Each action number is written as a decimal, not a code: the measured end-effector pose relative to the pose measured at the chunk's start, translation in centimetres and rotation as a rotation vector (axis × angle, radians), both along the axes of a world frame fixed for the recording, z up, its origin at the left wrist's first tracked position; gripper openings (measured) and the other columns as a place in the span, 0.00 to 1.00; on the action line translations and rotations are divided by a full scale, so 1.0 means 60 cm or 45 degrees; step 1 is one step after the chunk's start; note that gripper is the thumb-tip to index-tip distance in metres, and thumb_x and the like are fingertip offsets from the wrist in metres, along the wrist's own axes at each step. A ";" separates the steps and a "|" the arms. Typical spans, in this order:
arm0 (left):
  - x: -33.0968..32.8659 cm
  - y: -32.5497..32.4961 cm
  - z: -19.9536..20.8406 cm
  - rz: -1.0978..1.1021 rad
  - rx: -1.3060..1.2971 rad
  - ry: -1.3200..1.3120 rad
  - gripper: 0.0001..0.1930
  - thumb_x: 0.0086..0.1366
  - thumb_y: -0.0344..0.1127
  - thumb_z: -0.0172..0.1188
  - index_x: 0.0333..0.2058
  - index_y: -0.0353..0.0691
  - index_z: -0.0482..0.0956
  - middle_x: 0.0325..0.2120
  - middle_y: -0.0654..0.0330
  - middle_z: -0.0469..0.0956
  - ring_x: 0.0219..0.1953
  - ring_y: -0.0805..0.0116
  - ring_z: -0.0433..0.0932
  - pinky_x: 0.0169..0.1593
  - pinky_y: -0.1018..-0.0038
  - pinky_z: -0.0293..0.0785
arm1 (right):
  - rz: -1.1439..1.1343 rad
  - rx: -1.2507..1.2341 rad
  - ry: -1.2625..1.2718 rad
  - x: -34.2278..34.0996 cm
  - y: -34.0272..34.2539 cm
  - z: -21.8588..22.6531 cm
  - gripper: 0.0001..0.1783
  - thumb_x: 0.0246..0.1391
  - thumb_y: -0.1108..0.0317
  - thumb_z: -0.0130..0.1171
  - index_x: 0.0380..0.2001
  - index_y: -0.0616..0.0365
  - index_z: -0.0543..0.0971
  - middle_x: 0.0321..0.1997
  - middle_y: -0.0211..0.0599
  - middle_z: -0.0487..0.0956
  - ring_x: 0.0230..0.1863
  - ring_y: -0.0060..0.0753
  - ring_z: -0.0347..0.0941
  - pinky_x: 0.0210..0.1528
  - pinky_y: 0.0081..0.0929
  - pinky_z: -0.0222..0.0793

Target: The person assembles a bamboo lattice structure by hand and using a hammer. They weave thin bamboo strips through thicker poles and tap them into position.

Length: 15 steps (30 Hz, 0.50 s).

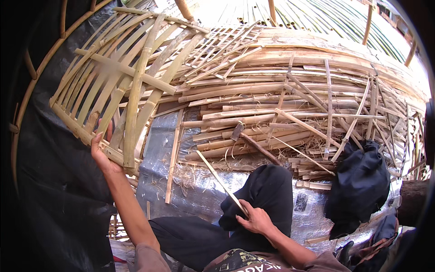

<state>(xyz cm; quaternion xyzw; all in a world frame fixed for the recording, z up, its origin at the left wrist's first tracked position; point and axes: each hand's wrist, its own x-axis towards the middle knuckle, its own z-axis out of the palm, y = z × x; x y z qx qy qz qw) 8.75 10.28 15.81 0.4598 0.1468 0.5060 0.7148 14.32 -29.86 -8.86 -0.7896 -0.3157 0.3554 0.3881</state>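
At the left, my left hand (104,152) is wrapped round the lower rail of a bamboo lattice panel (136,109). The panel is tilted up, with curved slats running between two rails and a crosspiece plus wider diagonal slats laid over them. My right hand (257,219), near my bent knee, is closed on one end of a narrow pale bamboo strip (219,182). The strip points up and away to the left, apart from the panel. Beyond my knee, a hammer (260,147) with a wooden handle rests against the stacked bamboo.
Split bamboo slats (253,97) lie piled across the far side, with loose strips over them. A silvery sheet (190,192) with shavings covers the ground. Dark cloth (358,181) sits at the right; black sheeting (59,181) hangs at the left. Green bamboo poles (317,22) lie far off.
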 end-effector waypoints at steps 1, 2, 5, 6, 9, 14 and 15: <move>0.025 -0.001 -0.005 -0.032 -0.040 -0.019 0.25 0.61 0.32 0.50 0.59 0.37 0.64 0.57 0.50 0.70 0.59 0.58 0.71 0.61 0.51 0.71 | 0.009 0.017 0.003 0.001 0.002 0.002 0.35 0.52 0.50 0.59 0.61 0.48 0.63 0.24 0.53 0.79 0.30 0.61 0.77 0.37 0.51 0.74; 0.066 -0.012 -0.017 -0.080 -0.090 -0.043 0.25 0.61 0.32 0.49 0.59 0.37 0.65 0.56 0.50 0.71 0.59 0.59 0.71 0.61 0.51 0.71 | 0.001 0.023 0.001 0.006 0.000 0.001 0.35 0.53 0.51 0.58 0.62 0.48 0.62 0.25 0.54 0.80 0.30 0.62 0.77 0.37 0.52 0.73; 0.176 -0.020 -0.049 -0.279 -0.186 -0.119 0.26 0.61 0.33 0.50 0.60 0.36 0.64 0.54 0.49 0.72 0.57 0.59 0.73 0.59 0.52 0.74 | -0.003 0.026 0.011 0.010 0.000 -0.004 0.35 0.53 0.50 0.57 0.62 0.48 0.62 0.23 0.55 0.79 0.29 0.62 0.77 0.36 0.53 0.74; 0.216 -0.038 -0.047 -0.355 -0.217 -0.145 0.27 0.61 0.34 0.50 0.60 0.36 0.64 0.53 0.49 0.72 0.57 0.59 0.73 0.59 0.53 0.74 | -0.008 0.029 0.023 0.012 -0.001 -0.005 0.35 0.53 0.49 0.57 0.62 0.47 0.62 0.22 0.55 0.79 0.28 0.62 0.77 0.35 0.53 0.74; 0.350 -0.081 -0.068 -0.538 -0.317 -0.138 0.28 0.59 0.36 0.53 0.59 0.38 0.64 0.52 0.48 0.73 0.54 0.57 0.75 0.56 0.48 0.75 | -0.017 0.081 0.047 0.019 -0.004 -0.013 0.35 0.54 0.50 0.57 0.62 0.48 0.63 0.22 0.55 0.78 0.26 0.62 0.76 0.33 0.54 0.73; 0.612 -0.225 -0.073 -0.626 -0.457 -0.110 0.29 0.58 0.36 0.53 0.60 0.47 0.59 0.48 0.47 0.70 0.50 0.49 0.76 0.54 0.40 0.73 | -0.020 0.040 0.087 0.022 0.002 -0.021 0.35 0.54 0.48 0.57 0.63 0.46 0.63 0.24 0.56 0.79 0.29 0.62 0.77 0.36 0.54 0.74; 0.653 -0.304 -0.054 -0.649 -0.589 -0.069 0.28 0.58 0.35 0.52 0.59 0.48 0.59 0.48 0.48 0.69 0.48 0.48 0.76 0.54 0.40 0.73 | -0.032 -0.011 0.099 0.028 0.002 -0.020 0.35 0.54 0.47 0.57 0.63 0.45 0.63 0.25 0.56 0.79 0.29 0.61 0.77 0.37 0.53 0.74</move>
